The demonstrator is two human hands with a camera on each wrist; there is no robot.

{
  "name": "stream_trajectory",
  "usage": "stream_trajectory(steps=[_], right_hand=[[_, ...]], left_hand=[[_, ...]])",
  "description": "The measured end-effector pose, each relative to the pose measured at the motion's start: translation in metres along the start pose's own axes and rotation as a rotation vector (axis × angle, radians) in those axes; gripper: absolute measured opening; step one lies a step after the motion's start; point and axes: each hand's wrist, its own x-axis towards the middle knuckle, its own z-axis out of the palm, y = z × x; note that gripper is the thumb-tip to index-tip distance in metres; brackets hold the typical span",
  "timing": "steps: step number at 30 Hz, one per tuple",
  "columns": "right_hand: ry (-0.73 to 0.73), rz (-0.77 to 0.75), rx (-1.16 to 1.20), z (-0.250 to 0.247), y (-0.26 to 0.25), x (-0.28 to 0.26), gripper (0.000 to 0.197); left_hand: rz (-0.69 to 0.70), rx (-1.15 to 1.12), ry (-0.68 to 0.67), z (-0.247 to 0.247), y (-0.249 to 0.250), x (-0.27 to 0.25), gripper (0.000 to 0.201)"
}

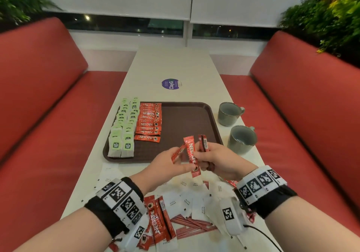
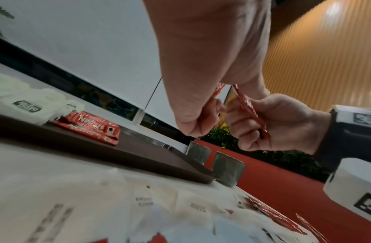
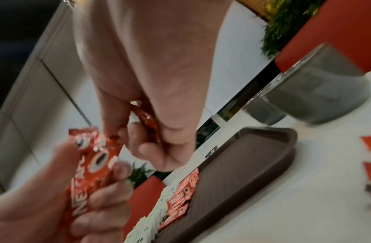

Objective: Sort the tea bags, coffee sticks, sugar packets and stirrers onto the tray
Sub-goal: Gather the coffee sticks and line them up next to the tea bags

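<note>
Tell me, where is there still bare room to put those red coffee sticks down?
The tray is bare across its right half, between the laid coffee sticks and the rim beside the two mugs. The table beyond the purple sticker is also bare. It is crowded near both hands, where sugar packets and stirrers lie.

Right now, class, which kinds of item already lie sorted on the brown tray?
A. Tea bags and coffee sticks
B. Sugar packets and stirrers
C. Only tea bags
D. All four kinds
A: the tray holds only rows of green tea bags and red coffee sticks; sugar packets and stirrers lie on the table.
</note>
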Motion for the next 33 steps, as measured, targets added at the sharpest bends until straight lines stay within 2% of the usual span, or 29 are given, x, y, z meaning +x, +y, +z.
stream_trajectory(steps=[2,6,8,9,12,13,14,16,18,20,23,28,31,33], right_hand=[[-0.075,0.015,0.106,0.011,-0.003,0.004,0.028],[-0.125,0.043,0.295,0.02,-0.007,0.009,0.012],[-0.07,0.09,0.32,0.023,-0.006,0.011,0.018],[0.009,0.078,0.168,0.026,-0.008,0.012,0.02],[0.234,-0.098,-0.8,0.041,-0.012,0.014,0.017],[0.262,-0.163,-1.012,0.048,-0.014,0.014,0.018],[0.266,-0.229,-1.141,0.053,-0.015,0.015,0.022],[0.237,-0.313,-1.244,0.062,-0.014,0.017,0.035],[0.21,-0.355,-1.268,0.066,-0.012,0.02,0.041],[0.188,-0.382,-1.183,0.07,-0.015,0.021,0.038],[0.17,-0.378,-1.018,0.073,-0.02,0.02,0.026],[0.195,-0.332,-0.952,0.078,-0.018,0.026,0.004],[0.247,-0.278,-0.85,0.084,-0.016,0.034,0.016],[0.242,-0.229,-0.863,0.09,-0.013,0.041,0.018]], left_hand=[[0.015,-0.117,-0.043,0.001,0.007,-0.003,0.036],[0.026,-0.161,-0.007,-0.007,0.015,-0.011,0.007],[0.009,-0.165,0.019,-0.014,0.016,-0.017,0.014],[-0.013,-0.209,0.033,-0.017,0.015,-0.019,0.013],[-0.083,-0.463,0.06,-0.025,0.014,-0.027,0.016],[-0.101,-0.525,0.065,-0.028,0.013,-0.029,0.019],[-0.11,-0.553,0.068,-0.031,0.011,-0.03,0.021],[-0.093,-0.499,0.081,-0.038,0.01,-0.034,0.022],[-0.053,-0.39,0.101,-0.044,0.008,-0.037,0.018],[-0.024,-0.287,0.159,-0.054,0.005,-0.042,0.018],[-0.013,-0.114,0.261,-0.069,-0.003,-0.048,0.023],[0.033,0.013,0.356,-0.083,-0.011,-0.062,0.017],[0.053,0.08,0.337,-0.091,-0.018,-0.068,0.016],[0.01,0.118,0.333,-0.096,-0.028,-0.07,0.009]])
